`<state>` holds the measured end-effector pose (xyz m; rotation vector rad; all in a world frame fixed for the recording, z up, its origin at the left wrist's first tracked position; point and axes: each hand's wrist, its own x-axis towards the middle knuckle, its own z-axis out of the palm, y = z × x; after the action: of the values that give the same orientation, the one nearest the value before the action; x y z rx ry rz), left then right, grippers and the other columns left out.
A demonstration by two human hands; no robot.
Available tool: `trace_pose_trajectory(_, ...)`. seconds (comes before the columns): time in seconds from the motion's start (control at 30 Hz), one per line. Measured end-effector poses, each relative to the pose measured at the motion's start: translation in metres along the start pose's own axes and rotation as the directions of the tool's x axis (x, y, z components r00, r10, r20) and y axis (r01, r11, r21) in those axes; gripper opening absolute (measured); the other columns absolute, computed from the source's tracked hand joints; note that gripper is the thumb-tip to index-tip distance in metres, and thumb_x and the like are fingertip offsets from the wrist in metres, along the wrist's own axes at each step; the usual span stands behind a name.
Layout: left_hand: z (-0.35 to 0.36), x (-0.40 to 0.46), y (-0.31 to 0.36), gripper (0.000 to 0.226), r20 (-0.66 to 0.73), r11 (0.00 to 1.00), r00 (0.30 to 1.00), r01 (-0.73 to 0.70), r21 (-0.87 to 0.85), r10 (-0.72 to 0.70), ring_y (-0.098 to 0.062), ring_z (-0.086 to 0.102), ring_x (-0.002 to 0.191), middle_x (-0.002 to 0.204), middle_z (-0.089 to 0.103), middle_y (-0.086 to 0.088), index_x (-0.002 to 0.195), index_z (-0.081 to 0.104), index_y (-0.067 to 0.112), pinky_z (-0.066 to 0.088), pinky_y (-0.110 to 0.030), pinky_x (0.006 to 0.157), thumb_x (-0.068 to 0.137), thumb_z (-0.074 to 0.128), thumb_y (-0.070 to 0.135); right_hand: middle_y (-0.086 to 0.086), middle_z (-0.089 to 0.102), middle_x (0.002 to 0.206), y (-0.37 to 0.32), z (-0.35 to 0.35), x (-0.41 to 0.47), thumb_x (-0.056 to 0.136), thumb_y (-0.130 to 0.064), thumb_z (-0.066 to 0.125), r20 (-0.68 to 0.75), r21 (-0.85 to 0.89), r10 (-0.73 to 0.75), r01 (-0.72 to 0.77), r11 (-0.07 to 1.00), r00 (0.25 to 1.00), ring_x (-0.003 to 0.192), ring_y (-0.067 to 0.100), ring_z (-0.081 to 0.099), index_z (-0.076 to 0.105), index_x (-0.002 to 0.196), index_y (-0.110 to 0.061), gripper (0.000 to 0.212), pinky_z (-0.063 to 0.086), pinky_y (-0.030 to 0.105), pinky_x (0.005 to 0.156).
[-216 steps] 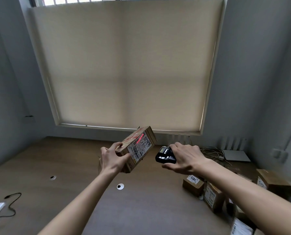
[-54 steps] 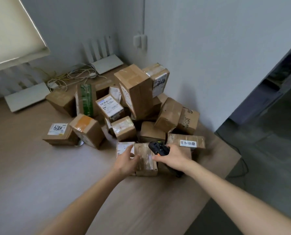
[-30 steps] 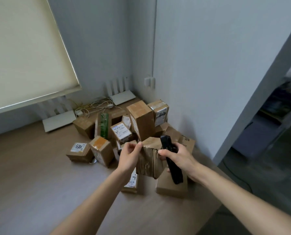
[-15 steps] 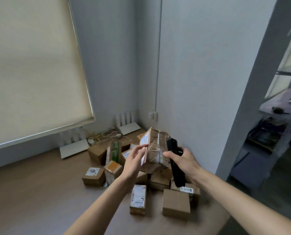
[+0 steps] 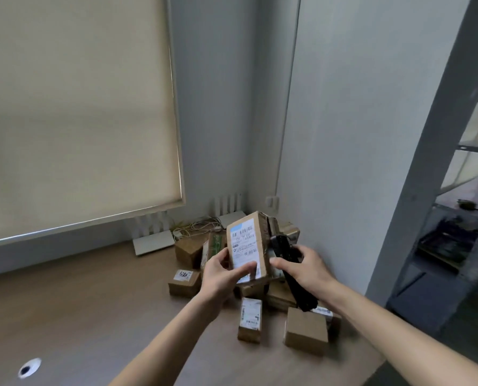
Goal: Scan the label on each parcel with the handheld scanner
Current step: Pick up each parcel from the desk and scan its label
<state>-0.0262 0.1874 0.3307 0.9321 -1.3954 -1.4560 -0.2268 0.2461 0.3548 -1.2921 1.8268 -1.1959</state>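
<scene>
A brown cardboard parcel (image 5: 250, 240) is held upright above the desk, its white label with barcodes facing me. My left hand (image 5: 221, 274) grips its lower left edge, thumb across the bottom of the label. My right hand (image 5: 306, 267) holds the black handheld scanner (image 5: 290, 270), whose body runs down and to the right behind the parcel; one finger of that hand touches the parcel's lower right corner. No scan beam shows on the label.
A pile of several cardboard parcels (image 5: 189, 250) fills the desk corner behind my hands. Two more parcels (image 5: 250, 319) (image 5: 306, 331) lie nearer me. White routers (image 5: 153, 242) and cables sit by the wall. The desk edge drops off at right; a grommet hole (image 5: 29, 367) lies at left.
The parcel has been turned so its label now faces me. My left hand shifted to its lower edge. The view tilted up and the hands rose slightly.
</scene>
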Motion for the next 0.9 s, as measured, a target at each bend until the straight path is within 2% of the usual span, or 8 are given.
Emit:
trace_pose_trajectory(0.1,-0.011,-0.009,0.004,0.051,-0.028,1.000,1.000,-0.007,-0.016,0.006,-0.014,0.074,0.099,0.109,0.077,-0.003,0.120,0.065,0.016,0.061,-0.036,0.090,0.075,0.088,0.013,0.002,0.069,0.122,-0.006,0.006,-0.008,0.082,-0.038,0.087,0.005,0.008,-0.026,0.026,1.000,1.000,0.110,0.020,0.065,0.060,0.136,-0.017,0.064,0.050,0.022,0.075)
trace_pose_trajectory(0.27,-0.022,-0.015,0.008,0.058,-0.130,0.998,0.990,-0.042,0.037,0.047,-0.019,0.070,0.105,0.115,0.068,-0.006,0.116,0.056,0.032,0.059,-0.046,0.093,0.071,0.092,0.025,-0.001,0.075,0.111,-0.013,0.006,-0.018,0.078,-0.039,0.089,0.087,0.071,-0.024,0.018,0.997,0.996,0.106,0.019,0.071,0.068,0.123,-0.020,0.053,0.059,0.038,0.093)
trace_pose_trajectory(0.37,-0.023,-0.017,0.012,0.060,-0.118,0.999,0.992,-0.042,0.017,0.044,-0.017,0.070,0.106,0.119,0.069,-0.006,0.121,0.055,0.033,0.060,-0.041,0.091,0.073,0.091,0.026,-0.002,0.075,0.112,-0.018,0.005,-0.020,0.076,-0.039,0.091,0.103,0.104,-0.047,0.036,0.994,0.994,0.105,0.017,0.071,0.068,0.123,-0.020,0.056,0.059,0.036,0.093)
trace_pose_trajectory(0.47,-0.021,-0.017,0.018,0.065,-0.095,0.999,0.995,-0.040,-0.018,0.038,-0.015,0.073,0.101,0.114,0.073,-0.005,0.133,0.052,0.027,0.060,-0.032,0.084,0.078,0.087,0.023,-0.001,0.078,0.111,-0.025,0.000,-0.018,0.066,-0.050,0.092,0.112,0.165,-0.049,0.030,0.986,0.992,0.106,0.019,0.073,0.070,0.123,-0.019,0.069,0.058,0.043,0.098)
trace_pose_trajectory(0.57,-0.021,-0.017,0.024,0.066,-0.070,0.999,0.997,-0.032,-0.013,0.031,-0.014,0.073,0.104,0.114,0.075,0.001,0.136,0.057,0.022,0.059,-0.037,0.094,0.078,0.087,0.030,-0.002,0.080,0.109,-0.029,-0.007,-0.013,0.055,-0.058,0.090,0.143,0.184,-0.051,0.024,0.983,0.988,0.105,0.019,0.075,0.072,0.120,-0.019,0.078,0.057,0.048,0.101)
trace_pose_trajectory(0.7,-0.022,-0.020,0.030,0.050,-0.075,0.992,0.996,0.037,-0.123,-0.047,-0.021,0.068,0.113,0.118,0.073,-0.001,0.132,0.058,0.026,0.055,-0.054,0.097,0.087,0.077,0.034,0.002,0.080,0.109,-0.034,-0.013,-0.016,0.069,-0.047,0.090,0.209,0.216,-0.048,0.002,0.976,0.977,0.103,0.022,0.076,0.073,0.120,-0.016,0.062,0.058,0.045,0.098)
trace_pose_trajectory(0.8,-0.025,-0.025,0.031,0.037,-0.058,0.982,0.996,0.061,-0.177,-0.072,-0.025,0.069,0.111,0.117,0.073,-0.005,0.127,0.059,0.024,0.061,-0.041,0.077,0.092,0.071,0.026,0.007,0.080,0.107,-0.039,-0.016,-0.019,0.089,-0.023,0.081,0.229,0.258,-0.041,-0.020,0.966,0.972,0.097,0.021,0.077,0.073,0.118,-0.012,0.032,0.061,0.033,0.083)
trace_pose_trajectory(0.9,-0.029,-0.031,0.032,0.049,-0.033,0.990,0.997,0.059,-0.129,-0.064,-0.023,0.072,0.105,0.105,0.077,-0.002,0.131,0.054,0.032,0.059,-0.036,0.070,0.087,0.076,0.027,0.006,0.080,0.107,-0.038,-0.018,-0.020,0.090,-0.022,0.079,0.245,0.260,-0.019,-0.047,0.964,0.969,0.099,0.024,0.077,0.073,0.119,-0.011,0.032,0.061,0.038,0.086)
